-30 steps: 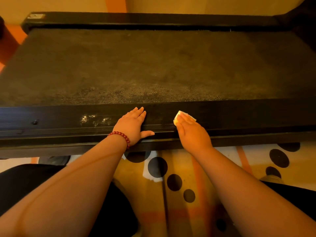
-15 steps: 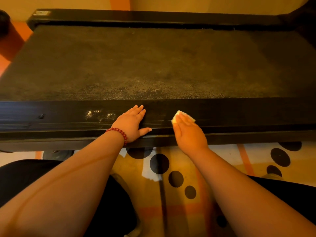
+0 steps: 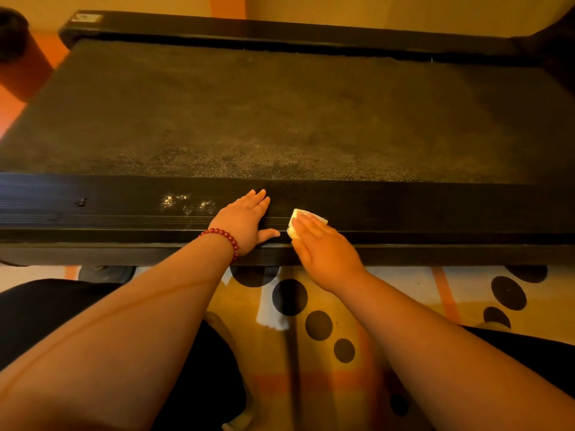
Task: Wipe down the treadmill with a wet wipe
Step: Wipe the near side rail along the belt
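Observation:
A black treadmill point(image 3: 280, 119) lies across the view, its dusty belt behind a ribbed black side rail point(image 3: 435, 213) near me. My right hand point(image 3: 323, 247) presses a folded white wet wipe point(image 3: 308, 217) flat onto that rail with straight fingers; only the wipe's far edge and left corner show. My left hand point(image 3: 245, 222), with a red bead bracelet at the wrist, rests flat on the rail just left of the wipe, thumb spread toward it. A patch of pale specks point(image 3: 186, 203) marks the rail left of my left hand.
A floor mat point(image 3: 404, 306) with black dots and orange stripes lies below the treadmill's edge. My dark-clothed legs point(image 3: 46, 312) fill the lower corners. A dark round object point(image 3: 12, 32) sits at the far left by an orange wall strip. A small wheel point(image 3: 107, 273) shows under the rail.
My right hand and the wipe have slid a little left along the rail, closer to my left hand. The view has shifted slightly; the left hand stays planted.

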A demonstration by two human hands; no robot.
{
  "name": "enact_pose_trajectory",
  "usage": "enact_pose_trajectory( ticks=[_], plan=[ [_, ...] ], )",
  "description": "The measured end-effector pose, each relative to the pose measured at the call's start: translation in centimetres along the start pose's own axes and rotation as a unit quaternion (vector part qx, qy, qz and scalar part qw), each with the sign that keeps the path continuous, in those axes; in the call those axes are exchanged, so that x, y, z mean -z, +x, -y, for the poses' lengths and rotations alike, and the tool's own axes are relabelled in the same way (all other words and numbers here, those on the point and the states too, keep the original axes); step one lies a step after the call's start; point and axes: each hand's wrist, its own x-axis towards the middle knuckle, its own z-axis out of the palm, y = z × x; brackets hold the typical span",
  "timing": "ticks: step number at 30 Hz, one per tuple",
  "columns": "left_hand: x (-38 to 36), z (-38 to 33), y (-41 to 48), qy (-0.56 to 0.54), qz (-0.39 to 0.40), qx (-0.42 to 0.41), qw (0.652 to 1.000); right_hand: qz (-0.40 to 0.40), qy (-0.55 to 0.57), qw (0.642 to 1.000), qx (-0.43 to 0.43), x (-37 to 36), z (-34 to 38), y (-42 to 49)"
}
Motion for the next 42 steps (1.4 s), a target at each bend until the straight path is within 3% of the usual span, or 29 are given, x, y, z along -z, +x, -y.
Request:
enact_pose_trajectory(
  ticks=[3,6,8,13,15,19,21,25,27,31,37,42],
  plan=[
    [0.5,0.3,0.0,-0.004,0.015,-0.009,1.0,-0.009,-0.001,1.0,-0.001,0.2,-1.1,-0.5],
    [0.6,0.9,-0.3,-0.004,0.014,-0.007,1.0,-0.037,0.026,0.991,-0.125,0.7,-2.0,-0.2],
    [0.4,1.1,-0.4,-0.002,0.009,-0.004,1.0,-0.043,0.028,0.987,-0.155,0.5,-1.1,0.5],
    [0.2,1.1,-0.1,0.001,0.001,-0.003,1.0,0.015,-0.014,1.0,0.008,0.1,0.8,0.1],
    [0.3,1.2,0.0,-0.001,0.004,-0.004,1.0,0.015,-0.019,1.0,-0.011,0.4,-0.4,-0.1],
    [0.2,1.2,0.1,-0.005,0.004,-0.005,1.0,-0.015,0.011,0.99,-0.137,1.0,-1.1,0.9],
    [0.2,1.2,0.1,-0.008,0.006,-0.006,1.0,-0.013,0.006,0.994,-0.109,0.9,0.1,1.2],
    [0.4,1.5,0.1,-0.016,-0.001,-0.015,1.0,0.043,-0.045,0.997,0.044,0.5,0.7,0.3],
    [0.4,1.6,0.1,-0.021,0.003,-0.016,1.0,0.03,-0.045,0.998,0.01,0.9,-0.7,0.4],
    [0.5,1.5,0.2,-0.027,0.003,-0.017,0.999,-0.005,-0.015,0.991,-0.134,1.7,-1.4,1.4],
    [1.2,1.6,0.5,-0.033,0.014,-0.025,0.999,0.049,-0.022,0.999,0.012,1.2,0.1,1.0],
    [0.8,1.6,1.1,-0.042,0.002,-0.02,0.999,-0.004,0.009,0.987,-0.161,2.0,-1.8,2.7]
  ],
)
